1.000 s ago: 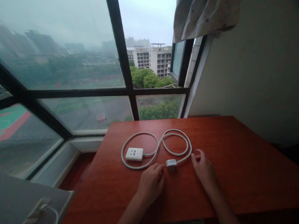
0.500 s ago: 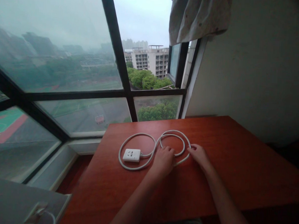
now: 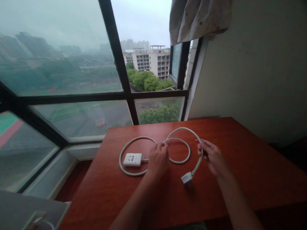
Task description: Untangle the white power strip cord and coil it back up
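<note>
A white extension cord (image 3: pixel 189 154) lies in loops on the reddish-brown table. Its socket block (image 3: pixel 132 159) rests flat inside the left loop, slots facing up. My right hand (image 3: pixel 212 156) pinches the cable near its other end, lifted off the tabletop. Below those fingers the white plug (image 3: pixel 186 177) dangles just over the wood. My left hand (image 3: pixel 158 159) has its fingers closed on the cable where the two loops meet; the back of the hand hides part of the cord there.
The wooden table (image 3: pixel 243 159) reaches up to the window frame (image 3: pixel 130 95) and the wall on the right. A curtain (image 3: pixel 198 18) hangs above. At the lower left, a wall outlet (image 3: pixel 35 221) has a white cable plugged in.
My right hand has raised the cable end and shifted slightly right, so the plug now shows beneath it. My left hand has moved a little left, to the crossing of the loops.
</note>
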Available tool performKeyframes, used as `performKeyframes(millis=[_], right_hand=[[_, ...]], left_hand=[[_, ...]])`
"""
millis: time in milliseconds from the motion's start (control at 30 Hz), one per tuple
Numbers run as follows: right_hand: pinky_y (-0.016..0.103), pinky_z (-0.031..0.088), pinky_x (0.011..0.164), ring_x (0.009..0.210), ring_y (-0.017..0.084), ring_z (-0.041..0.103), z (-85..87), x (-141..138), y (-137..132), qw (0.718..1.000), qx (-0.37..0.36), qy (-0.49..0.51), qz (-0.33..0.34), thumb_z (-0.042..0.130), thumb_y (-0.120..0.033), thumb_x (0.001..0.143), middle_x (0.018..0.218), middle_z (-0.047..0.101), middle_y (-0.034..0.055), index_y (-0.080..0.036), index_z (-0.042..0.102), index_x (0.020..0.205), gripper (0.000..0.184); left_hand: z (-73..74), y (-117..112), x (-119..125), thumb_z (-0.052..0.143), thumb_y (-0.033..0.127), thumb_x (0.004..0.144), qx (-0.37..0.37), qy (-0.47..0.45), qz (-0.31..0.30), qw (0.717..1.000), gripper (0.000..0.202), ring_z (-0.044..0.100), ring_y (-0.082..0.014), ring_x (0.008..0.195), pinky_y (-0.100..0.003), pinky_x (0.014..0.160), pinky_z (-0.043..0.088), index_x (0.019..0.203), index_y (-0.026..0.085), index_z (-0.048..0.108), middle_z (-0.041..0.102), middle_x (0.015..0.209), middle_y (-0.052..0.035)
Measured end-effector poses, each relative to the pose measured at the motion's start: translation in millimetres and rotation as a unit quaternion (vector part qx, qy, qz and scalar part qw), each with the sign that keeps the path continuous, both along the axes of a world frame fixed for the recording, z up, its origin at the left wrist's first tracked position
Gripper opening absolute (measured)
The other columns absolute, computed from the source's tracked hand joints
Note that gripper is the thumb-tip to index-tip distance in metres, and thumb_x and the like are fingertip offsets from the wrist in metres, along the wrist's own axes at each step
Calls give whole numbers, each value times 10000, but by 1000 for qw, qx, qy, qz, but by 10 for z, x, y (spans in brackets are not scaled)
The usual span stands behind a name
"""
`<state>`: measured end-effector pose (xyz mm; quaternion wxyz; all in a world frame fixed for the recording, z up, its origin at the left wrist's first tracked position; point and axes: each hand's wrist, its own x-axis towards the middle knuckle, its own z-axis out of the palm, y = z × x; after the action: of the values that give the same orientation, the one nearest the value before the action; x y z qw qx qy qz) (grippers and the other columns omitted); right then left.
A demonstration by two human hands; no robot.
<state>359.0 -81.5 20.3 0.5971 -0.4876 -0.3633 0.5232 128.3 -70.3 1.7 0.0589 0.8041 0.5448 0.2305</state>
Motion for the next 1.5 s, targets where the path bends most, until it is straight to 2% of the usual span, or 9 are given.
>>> performKeyframes(millis=[100,233,333,500,767,1033,1233,1367,1500], right_hand=[[144,239,367,525,61,471,12,29,15,999,1,42,9,732,-406,697,677,536,-22,-158,675,948,358],[152,245,350,521,70,460,-46,63,79,998,-2,67,7,726,-381,688,667,513,-23,-162,673,915,319],[162,244,346,514,77,465,-123,88,157,998,-11,66,0,718,-373,682,676,529,-13,-158,672,916,320],[160,227,349,493,68,439,-220,234,295,998,-10,46,-42,733,-384,653,655,520,-19,-154,677,871,322],[182,300,375,462,59,388,-155,663,405,997,9,-28,-72,752,-406,631,599,500,-33,-151,706,841,333],[171,288,399,546,99,528,-262,138,391,1000,-12,11,2,746,-435,634,673,597,3,-150,673,874,380],[192,304,447,507,88,496,-433,32,527,996,-9,-90,1,653,-522,657,665,591,-11,-149,645,885,437],[236,381,518,545,128,532,-570,15,558,973,-11,-228,22,501,-573,739,666,609,15,-154,635,804,444],[272,405,611,600,165,548,-611,33,514,943,-11,-330,34,563,-408,753,583,588,14,-175,619,611,278]], left_hand=[[22,131,-82,454,243,914,-43,-11,74,996,382,558,-270,1074,-371,869,427,1282,148,489,569,1225,-177],[24,265,-177,425,267,935,-149,-39,75,985,290,645,-223,900,-295,739,443,1150,155,584,690,992,-134],[40,279,-213,425,286,939,-139,-50,59,987,251,654,-214,885,-279,718,436,1045,185,629,706,970,-110],[83,197,-273,407,261,940,-85,-119,-3,989,278,653,-208,884,-275,737,444,1087,199,635,714,975,-95],[241,100,-423,416,260,926,-81,-213,-49,973,318,633,-197,901,-286,806,457,1124,201,657,713,988,-70],[165,141,-441,416,330,930,-99,-287,-66,950,338,603,-162,734,-248,697,464,1091,173,669,672,784,-24],[159,102,-450,446,327,915,-137,-235,-120,955,329,603,-170,767,-246,708,458,1102,187,677,676,774,-23],[94,117,-366,435,316,919,-110,-237,-75,962,325,603,-164,753,-239,686,447,1112,190,665,690,829,-35],[2,187,-248,418,278,917,-107,-244,-33,963,307,613,-171,789,-242,695,447,1070,180,665,694,864,-48]])
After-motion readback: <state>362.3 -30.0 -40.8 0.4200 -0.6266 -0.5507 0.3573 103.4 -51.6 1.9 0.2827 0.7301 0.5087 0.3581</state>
